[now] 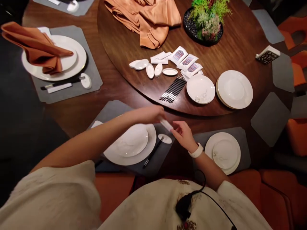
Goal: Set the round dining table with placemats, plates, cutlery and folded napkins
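A slim white packet [166,124] is stretched between my two hands above the place setting in front of me. My left hand [153,114] closes on its upper left end, most of its fingers hidden. The thumb and finger of my right hand [183,134], with a white band at the wrist, pinch the lower right end. Below lie black chopsticks [153,152], their tips on a white oval chopstick rest [168,139]. To their left, a small plate [136,140] sits on a larger plate [124,161], partly covered by my left forearm, on a grey placemat [112,108].
The raised round turntable [148,88] holds chopsticks [173,89], oval rests [150,71], sachets [188,61], plates [234,89], orange cloths [155,22] and a planter [203,36]. A setting with an orange napkin [40,48] stands left; stacked plates [225,155] stand right. Orange chairs [249,188] border the table.
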A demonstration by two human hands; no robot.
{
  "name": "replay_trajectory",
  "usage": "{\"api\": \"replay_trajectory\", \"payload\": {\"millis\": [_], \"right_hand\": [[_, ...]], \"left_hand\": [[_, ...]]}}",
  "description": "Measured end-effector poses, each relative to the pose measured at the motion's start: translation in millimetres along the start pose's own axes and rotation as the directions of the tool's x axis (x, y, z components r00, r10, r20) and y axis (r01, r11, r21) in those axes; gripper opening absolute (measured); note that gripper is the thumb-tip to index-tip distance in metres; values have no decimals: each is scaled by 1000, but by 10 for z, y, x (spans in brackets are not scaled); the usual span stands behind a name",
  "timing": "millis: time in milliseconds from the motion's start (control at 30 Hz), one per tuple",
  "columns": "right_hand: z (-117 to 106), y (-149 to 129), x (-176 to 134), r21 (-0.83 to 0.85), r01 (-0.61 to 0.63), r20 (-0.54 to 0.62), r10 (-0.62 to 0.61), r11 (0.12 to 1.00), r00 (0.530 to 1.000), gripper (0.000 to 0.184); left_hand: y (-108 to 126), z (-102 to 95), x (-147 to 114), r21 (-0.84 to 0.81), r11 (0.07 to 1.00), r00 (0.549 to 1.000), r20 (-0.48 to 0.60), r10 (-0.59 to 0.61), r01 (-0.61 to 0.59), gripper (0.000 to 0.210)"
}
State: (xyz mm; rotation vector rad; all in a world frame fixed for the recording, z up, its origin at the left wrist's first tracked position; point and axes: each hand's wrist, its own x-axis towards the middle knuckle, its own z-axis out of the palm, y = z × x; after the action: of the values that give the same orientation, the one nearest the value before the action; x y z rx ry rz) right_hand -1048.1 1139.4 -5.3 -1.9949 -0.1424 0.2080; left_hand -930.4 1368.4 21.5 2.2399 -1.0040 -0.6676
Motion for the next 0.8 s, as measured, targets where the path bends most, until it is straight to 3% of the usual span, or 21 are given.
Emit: {"api": "replay_trajectory", "payload": {"millis": [100,200,333,400,500,600,700,800], "right_hand": [[231,-4,-194,118,-117,209,90,986,974,17],[419,69,-459,241,-335,346,242,911,906,22],[600,179,-761,333,-555,485,367,762,794,29],[715,240,-881,341,-645,479,464,684,745,27],[932,347,-1020,333,-776,427,648,536,631,22],[1144,441,-1105,318,-838,344,770,442,537,23],[1300,489,-1158,298,-855,307,806,425,507,23],[1419,505,-1210,269,-862,329,800,429,501,22]], "left_hand": [[383,434,-333,-27,992,974,190,124,-121,28],[549,658,-540,-52,994,974,202,102,-94,29],[581,756,-724,-73,997,987,161,3,9,42],[543,790,-831,-61,993,992,79,-98,103,46],[430,849,-1022,-47,963,962,-61,-267,265,45],[276,912,-1164,-117,929,930,-75,-361,351,42],[92,964,-1163,-179,898,900,-103,-423,402,39],[-109,1004,-1005,-239,857,826,-243,-509,457,41]]}}
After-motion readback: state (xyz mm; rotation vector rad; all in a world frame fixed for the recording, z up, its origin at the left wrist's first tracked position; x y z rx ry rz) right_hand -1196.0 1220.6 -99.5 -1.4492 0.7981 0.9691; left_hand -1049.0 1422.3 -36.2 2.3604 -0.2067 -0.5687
